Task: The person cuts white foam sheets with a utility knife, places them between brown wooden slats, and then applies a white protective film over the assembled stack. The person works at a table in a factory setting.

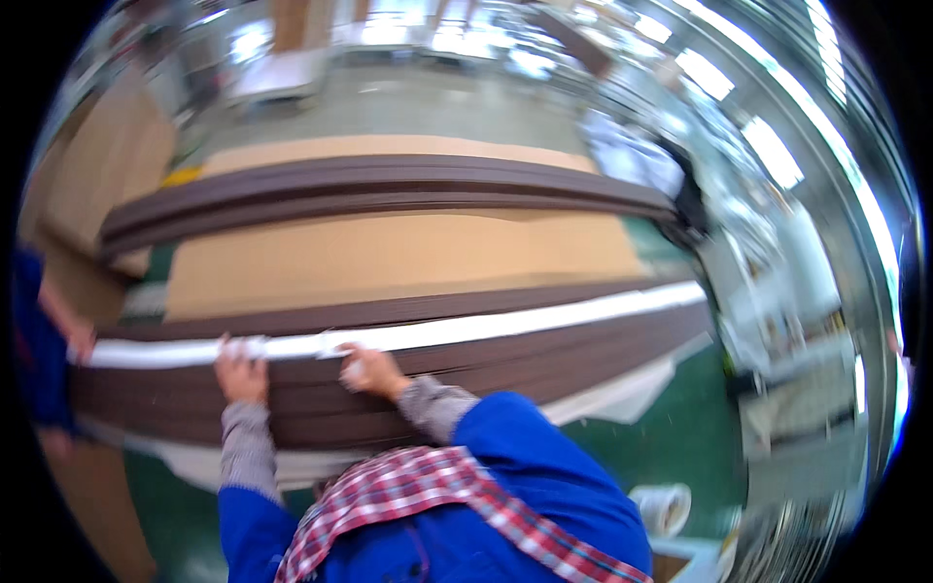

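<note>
A long white strip (437,333) runs lengthwise over a stack of dark brown boards or profiles (505,364) in front of me. My left hand (241,374) lies on the strip's near edge, its fingers stretched out and pressing on it. To its right, my right hand (371,373) is closed, fingertips at the strip near a crumpled or overlapping spot (335,344). Something pale shows at its fingers, too blurred to name. At the far left, another person's hand (80,342) touches the strip's end.
Beyond the stack lies tan cardboard (408,255), with a second bundle of dark brown profiles (389,185) across it. White sheeting (617,394) sticks out under the near stack over a green surface (671,437). A white roll (663,509) stands at the lower right.
</note>
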The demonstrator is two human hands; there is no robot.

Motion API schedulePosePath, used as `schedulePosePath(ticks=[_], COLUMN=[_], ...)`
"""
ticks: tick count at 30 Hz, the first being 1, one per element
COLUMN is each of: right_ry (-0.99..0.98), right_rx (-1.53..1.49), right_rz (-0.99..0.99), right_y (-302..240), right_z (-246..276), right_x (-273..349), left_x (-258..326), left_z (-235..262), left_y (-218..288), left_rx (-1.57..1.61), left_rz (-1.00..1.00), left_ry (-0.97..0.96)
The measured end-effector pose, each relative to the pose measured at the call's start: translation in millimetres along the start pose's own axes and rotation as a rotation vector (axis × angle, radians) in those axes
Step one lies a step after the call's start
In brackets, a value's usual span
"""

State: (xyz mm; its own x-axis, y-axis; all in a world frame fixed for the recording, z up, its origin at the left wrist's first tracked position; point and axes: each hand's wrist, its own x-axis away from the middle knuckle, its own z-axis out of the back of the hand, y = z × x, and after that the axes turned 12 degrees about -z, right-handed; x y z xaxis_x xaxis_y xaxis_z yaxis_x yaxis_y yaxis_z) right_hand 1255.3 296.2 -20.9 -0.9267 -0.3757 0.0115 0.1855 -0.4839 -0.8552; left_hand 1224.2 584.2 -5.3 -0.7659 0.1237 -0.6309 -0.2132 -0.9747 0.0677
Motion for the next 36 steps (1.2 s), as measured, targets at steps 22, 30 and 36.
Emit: schedulePosePath(ticks=[22,30,36], right_ry=[0.095,0.39,0.637], right_rx=[-0.741,-0.476,-0.42], right_rz=[-0.157,-0.258,-0.358], right_y=[6,17,-3], right_z=[48,91,97], right_x=[172,280,354], left_x=[103,93,95], left_z=[51,63,57], left_y=[220,353,375], left_rx=[0.901,1.584,1.686], left_rz=[0.251,0.603,0.465], left_ry=[-0.244,-0.925,-1.23])
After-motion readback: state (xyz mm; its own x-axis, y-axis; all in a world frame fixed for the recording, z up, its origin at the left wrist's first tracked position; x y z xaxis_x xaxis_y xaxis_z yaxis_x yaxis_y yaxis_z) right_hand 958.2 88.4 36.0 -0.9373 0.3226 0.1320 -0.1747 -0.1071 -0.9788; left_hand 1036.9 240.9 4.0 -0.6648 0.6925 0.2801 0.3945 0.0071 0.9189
